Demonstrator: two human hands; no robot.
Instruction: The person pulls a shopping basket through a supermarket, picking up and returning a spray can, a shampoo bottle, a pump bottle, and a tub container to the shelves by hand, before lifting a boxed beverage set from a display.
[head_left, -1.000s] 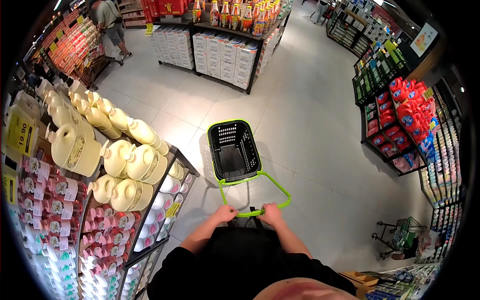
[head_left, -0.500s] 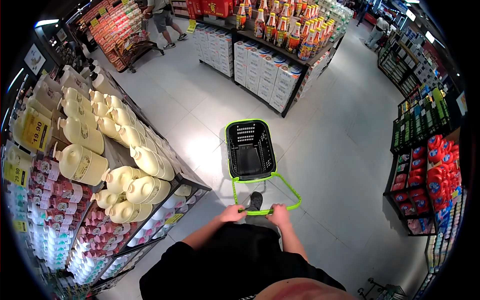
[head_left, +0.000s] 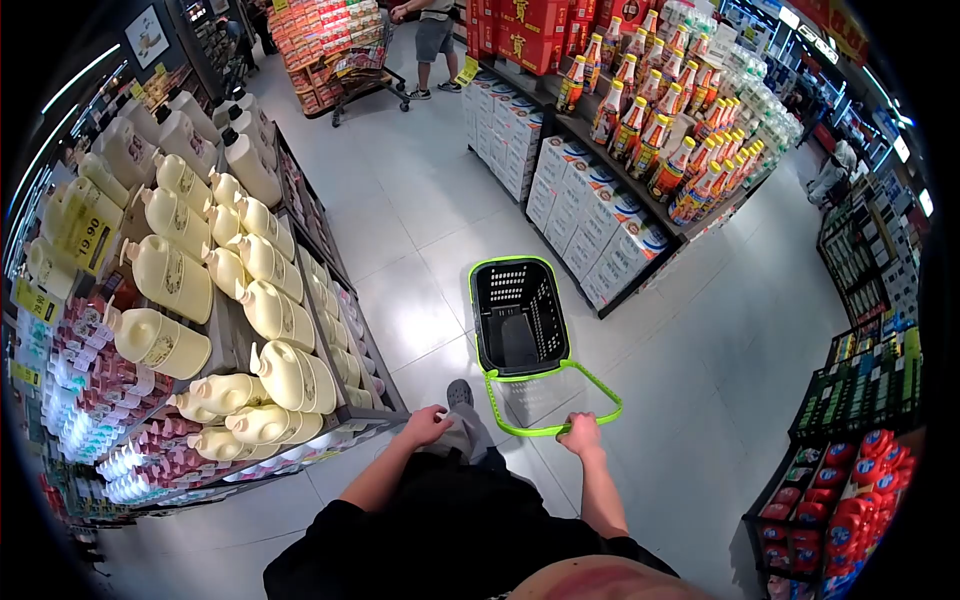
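Basket (head_left: 520,318), black perforated plastic, green handle (head_left: 531,431), right hand (head_left: 580,434) gripping

A yellow price sign (head_left: 84,236), standing at the pale yellow bottles (head_left: 172,278), shows "19.90". Below it, 1 smaller sign (head_left: 35,301) seems to show "29.90", but this is less clear. On 1 red box (head_left: 524,36) is written the big gold character "寶". The labels of the yellow-capped bottles (head_left: 648,146) and the white cartons (head_left: 600,232) are too small for reading.
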